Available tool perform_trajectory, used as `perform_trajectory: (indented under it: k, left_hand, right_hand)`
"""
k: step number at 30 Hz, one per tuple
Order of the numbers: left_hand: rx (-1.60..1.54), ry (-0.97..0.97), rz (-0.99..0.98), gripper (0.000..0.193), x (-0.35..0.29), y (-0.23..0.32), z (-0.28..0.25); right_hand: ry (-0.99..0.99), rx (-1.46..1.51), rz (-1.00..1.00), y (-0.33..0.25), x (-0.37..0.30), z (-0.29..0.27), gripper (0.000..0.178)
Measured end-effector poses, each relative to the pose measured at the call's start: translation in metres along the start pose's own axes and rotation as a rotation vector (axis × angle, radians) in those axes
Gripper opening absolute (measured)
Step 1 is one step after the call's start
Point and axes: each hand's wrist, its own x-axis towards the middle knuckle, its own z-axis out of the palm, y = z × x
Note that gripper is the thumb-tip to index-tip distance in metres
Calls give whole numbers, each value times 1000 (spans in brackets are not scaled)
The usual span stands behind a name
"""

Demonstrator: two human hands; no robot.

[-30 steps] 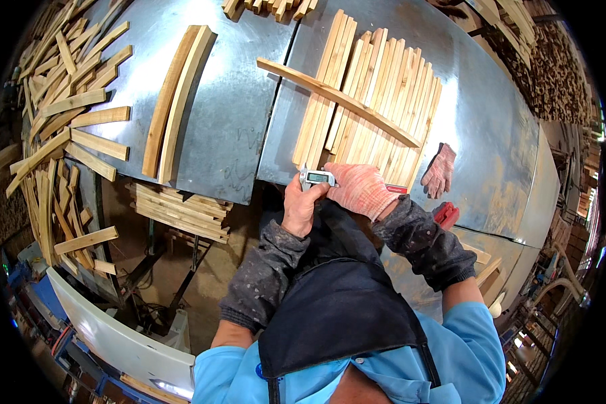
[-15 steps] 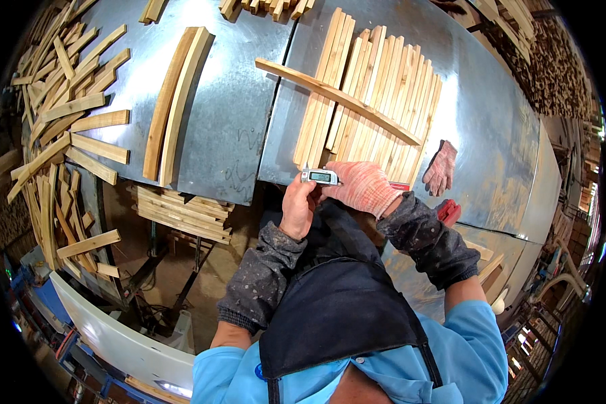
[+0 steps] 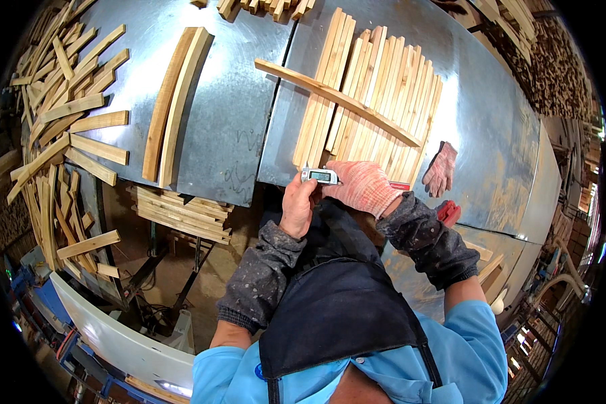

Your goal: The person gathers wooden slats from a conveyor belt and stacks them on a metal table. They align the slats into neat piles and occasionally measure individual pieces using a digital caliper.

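A digital caliper (image 3: 319, 176) with a small grey display is held between my two hands, just off the table's near edge. My bare left hand (image 3: 297, 207) pinches its left end with thumb and fingers. My right hand (image 3: 361, 188), in a pinkish-red knit glove, closes round its other side, and the glove hides part of the tool. Just beyond lies a row of wooden strips (image 3: 384, 101) side by side. One longer strip (image 3: 343, 98) rests slantwise across them. To the right, an empty matching glove (image 3: 441, 170) lies flat on the metal tabletop (image 3: 232, 128).
Two curved wooden slats (image 3: 172, 108) lie together on the left. Farther left is a jumbled heap of short wooden pieces (image 3: 74, 104). Stacked strips (image 3: 185, 214) sit below the table's edge. A red object (image 3: 449, 213) lies by my right forearm.
Both hands and the caliper stay nearly still. At the far top edge, a pair of wooden pieces on the left is gone from its place, and a small wooden end shows farther right.
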Motion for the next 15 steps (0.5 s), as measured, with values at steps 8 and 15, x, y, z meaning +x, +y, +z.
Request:
perform_trajectory:
  k: [8, 15]
  left_hand:
    - [-23, 1, -17, 32, 3, 6, 4]
    - [18, -13, 0, 34, 7, 11, 3]
  right_hand:
    - [-44, 12, 34, -6, 4, -11, 43]
    - [-40, 12, 50, -8, 7, -16, 39]
